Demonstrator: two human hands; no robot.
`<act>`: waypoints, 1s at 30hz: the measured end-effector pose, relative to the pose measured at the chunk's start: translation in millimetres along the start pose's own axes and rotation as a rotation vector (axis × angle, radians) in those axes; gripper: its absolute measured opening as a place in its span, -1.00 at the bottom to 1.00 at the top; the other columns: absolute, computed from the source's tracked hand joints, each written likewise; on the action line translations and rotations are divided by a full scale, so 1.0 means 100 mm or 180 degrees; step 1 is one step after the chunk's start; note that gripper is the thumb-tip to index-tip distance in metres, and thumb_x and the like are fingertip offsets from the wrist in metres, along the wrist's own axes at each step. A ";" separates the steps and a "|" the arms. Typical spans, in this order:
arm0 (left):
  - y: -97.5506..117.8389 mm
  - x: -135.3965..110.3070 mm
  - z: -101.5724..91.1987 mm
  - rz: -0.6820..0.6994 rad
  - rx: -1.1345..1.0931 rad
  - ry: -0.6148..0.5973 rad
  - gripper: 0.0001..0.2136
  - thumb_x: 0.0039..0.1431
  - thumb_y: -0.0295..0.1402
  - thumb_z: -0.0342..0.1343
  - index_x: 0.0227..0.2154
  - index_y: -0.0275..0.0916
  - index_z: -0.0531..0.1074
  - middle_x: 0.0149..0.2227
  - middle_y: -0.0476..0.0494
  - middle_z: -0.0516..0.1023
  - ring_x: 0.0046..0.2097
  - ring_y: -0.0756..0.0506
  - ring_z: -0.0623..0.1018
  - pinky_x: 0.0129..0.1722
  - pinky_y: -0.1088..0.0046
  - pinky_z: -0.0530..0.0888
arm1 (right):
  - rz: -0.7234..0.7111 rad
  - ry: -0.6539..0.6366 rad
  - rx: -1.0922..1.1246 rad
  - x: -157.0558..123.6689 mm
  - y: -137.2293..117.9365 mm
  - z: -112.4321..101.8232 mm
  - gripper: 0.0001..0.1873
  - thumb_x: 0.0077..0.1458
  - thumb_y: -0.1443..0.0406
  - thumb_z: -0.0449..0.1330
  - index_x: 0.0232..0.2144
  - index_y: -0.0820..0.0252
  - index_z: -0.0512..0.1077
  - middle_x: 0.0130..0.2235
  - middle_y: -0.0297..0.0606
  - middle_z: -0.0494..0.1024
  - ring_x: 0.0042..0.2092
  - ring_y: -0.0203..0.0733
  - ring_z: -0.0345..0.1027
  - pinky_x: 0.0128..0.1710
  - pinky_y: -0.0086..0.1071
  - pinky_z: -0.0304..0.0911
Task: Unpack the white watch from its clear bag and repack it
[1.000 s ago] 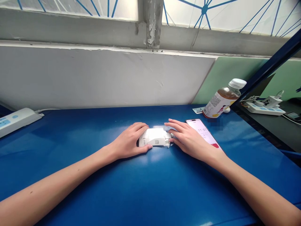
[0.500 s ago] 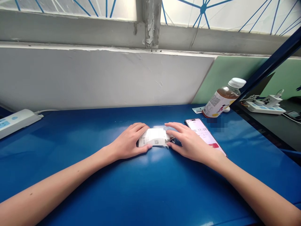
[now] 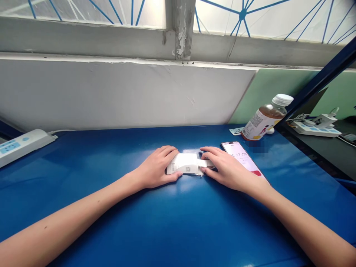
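Observation:
A small white packet [image 3: 185, 164] with a printed label and a code square lies on the blue table [image 3: 178, 222]. My left hand [image 3: 155, 168] is curled round its left end, thumb along the near side. My right hand [image 3: 226, 167] pinches a white flap at the packet's right end between thumb and fingers. A phone [image 3: 241, 157] with a lit timer screen lies flat just right of my right hand, partly under my wrist.
A drink bottle [image 3: 264, 118] with a white cap leans at the back right. A white power strip [image 3: 19, 144] lies at the far left edge. Another power strip with a plugged charger [image 3: 317, 126] sits on the dark surface to the right. A wall borders the table's back.
My right hand's fingers have drawn in from lying flat and now pinch the flap at the packet's right end. My left hand stays in place.

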State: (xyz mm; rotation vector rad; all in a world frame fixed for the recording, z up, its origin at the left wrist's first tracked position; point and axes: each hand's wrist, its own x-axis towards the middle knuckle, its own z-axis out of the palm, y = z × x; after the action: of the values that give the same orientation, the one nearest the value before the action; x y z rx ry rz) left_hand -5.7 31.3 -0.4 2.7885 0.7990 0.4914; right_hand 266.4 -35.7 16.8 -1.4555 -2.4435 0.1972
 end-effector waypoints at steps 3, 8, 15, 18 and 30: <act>0.00 0.00 0.00 -0.0009 -0.0013 -0.0001 -0.51 0.22 -0.10 0.13 0.08 -0.35 0.34 0.10 -0.40 0.43 0.14 -0.34 0.40 0.12 0.08 0.40 | 0.0030 -0.0001 0.0006 0.00 0.04 -0.02 -0.80 0.24 0.24 0.15 -0.12 0.18 0.43 0.13 0.02 0.46 0.05 0.09 0.43 0.01 0.00 0.40; 0.00 0.00 0.00 -0.0029 -0.0041 0.0035 -0.53 0.22 -0.11 0.13 0.08 -0.33 0.36 0.10 -0.39 0.44 0.13 -0.34 0.42 0.11 0.09 0.41 | -0.0170 0.0256 0.0064 0.02 0.08 0.08 -0.72 0.26 0.21 0.15 -0.02 0.17 0.41 0.14 0.03 0.46 0.18 0.15 0.30 0.13 0.07 0.30; 0.01 0.01 -0.02 -0.0065 -0.0049 0.0019 -0.52 0.22 -0.10 0.13 0.08 -0.34 0.36 0.10 -0.41 0.44 0.12 -0.35 0.43 0.10 0.09 0.42 | -0.0178 0.0245 0.0043 0.01 0.02 0.09 -0.81 0.30 0.27 0.07 -0.08 0.17 0.38 0.11 0.03 0.45 0.08 0.11 0.39 0.02 0.00 0.39; 0.01 0.01 -0.02 -0.0072 -0.0063 0.0015 -0.52 0.21 -0.11 0.12 0.08 -0.33 0.36 0.10 -0.40 0.44 0.12 -0.34 0.43 0.10 0.09 0.43 | -0.0086 0.0172 -0.0067 0.01 0.03 0.04 -0.82 0.29 0.29 0.06 -0.08 0.16 0.37 0.04 -0.02 0.48 -0.06 0.06 0.45 -0.10 -0.05 0.43; 0.05 0.02 -0.01 -0.0357 -0.0102 -0.0079 -0.48 0.20 -0.12 0.12 0.10 -0.39 0.37 0.16 -0.44 0.39 0.19 -0.36 0.39 0.18 0.09 0.38 | 0.0227 0.1064 -0.0428 0.05 0.23 -0.05 -0.76 0.34 0.23 -0.02 -0.04 0.17 0.34 -0.11 -0.07 0.56 -0.10 0.06 0.43 -0.14 -0.11 0.32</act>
State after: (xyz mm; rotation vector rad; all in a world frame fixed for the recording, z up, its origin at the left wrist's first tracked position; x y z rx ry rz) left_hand -2.0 28.0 2.5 2.6969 0.9274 0.4450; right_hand 285.4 -20.6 16.4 -1.4936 -2.1717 -0.1861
